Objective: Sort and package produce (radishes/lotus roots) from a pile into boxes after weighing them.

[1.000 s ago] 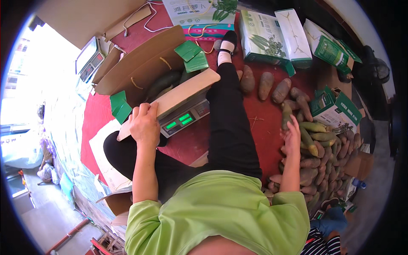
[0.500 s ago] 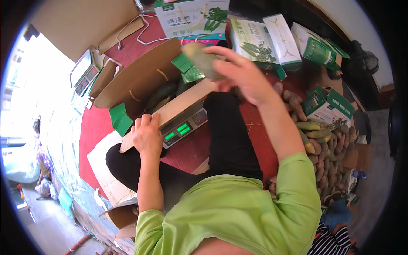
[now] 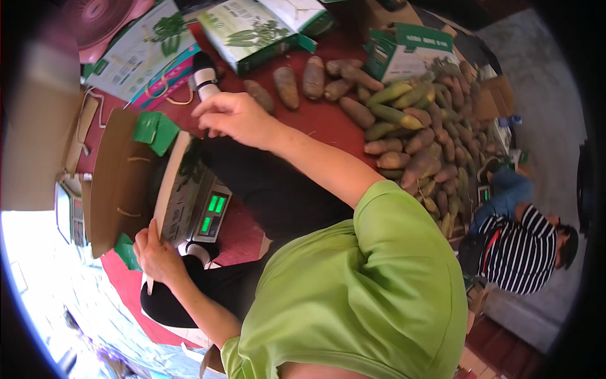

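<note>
Box apparently resting on the scale, display lit green. Judged part-way: standing open on the scale, flaps not yet folded in. Fill level not determinable, with interior in shadow behind the near wall. Left outside: loose radishes beyond the scale and to its right, plus a large heap, well apart from the scale, past the right leg.

Condition of box: near wall printed with dark green leaves; tall brown flap upright to the left of the scale, fitted with tan rope handles; green end flaps spread outward at both ends. No tear noted.

Grip: left hand, left of the scale and slightly nearer, closed over the near wall's edge. Right hand, raised beyond the scale, fingers half-curled and loosely apart, clear of the box, nothing visible in hold.
</note>
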`<action>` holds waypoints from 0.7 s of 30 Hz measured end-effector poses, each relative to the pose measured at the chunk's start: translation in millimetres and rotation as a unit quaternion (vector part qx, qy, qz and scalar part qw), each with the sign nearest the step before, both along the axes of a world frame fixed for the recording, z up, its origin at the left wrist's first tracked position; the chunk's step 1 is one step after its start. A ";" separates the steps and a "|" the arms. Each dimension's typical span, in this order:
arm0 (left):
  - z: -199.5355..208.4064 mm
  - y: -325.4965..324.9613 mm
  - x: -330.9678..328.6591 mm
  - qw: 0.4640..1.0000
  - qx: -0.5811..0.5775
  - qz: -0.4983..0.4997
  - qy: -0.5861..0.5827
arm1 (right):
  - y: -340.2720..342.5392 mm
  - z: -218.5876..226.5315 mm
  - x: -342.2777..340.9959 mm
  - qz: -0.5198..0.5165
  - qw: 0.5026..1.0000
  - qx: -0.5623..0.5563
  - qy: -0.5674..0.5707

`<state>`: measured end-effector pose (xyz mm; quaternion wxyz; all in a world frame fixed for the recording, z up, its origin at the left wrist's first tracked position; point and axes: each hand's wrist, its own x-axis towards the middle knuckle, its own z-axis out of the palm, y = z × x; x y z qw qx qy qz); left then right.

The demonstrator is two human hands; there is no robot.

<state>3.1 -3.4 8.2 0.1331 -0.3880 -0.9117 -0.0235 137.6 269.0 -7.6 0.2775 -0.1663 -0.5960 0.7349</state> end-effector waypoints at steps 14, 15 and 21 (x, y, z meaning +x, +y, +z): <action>-8.3 0.9 1.6 1.000 -0.020 0.007 0.022 | -34.6 -265.5 314.3 -0.103 0.779 0.121 -0.606; -8.3 1.3 2.2 0.999 -0.027 0.009 0.028 | -38.0 -273.3 330.0 -0.106 0.778 0.118 -0.608; -13.5 2.3 -0.1 0.998 -0.037 -0.004 0.054 | -15.4 -304.8 398.8 -0.293 0.745 -0.073 -0.595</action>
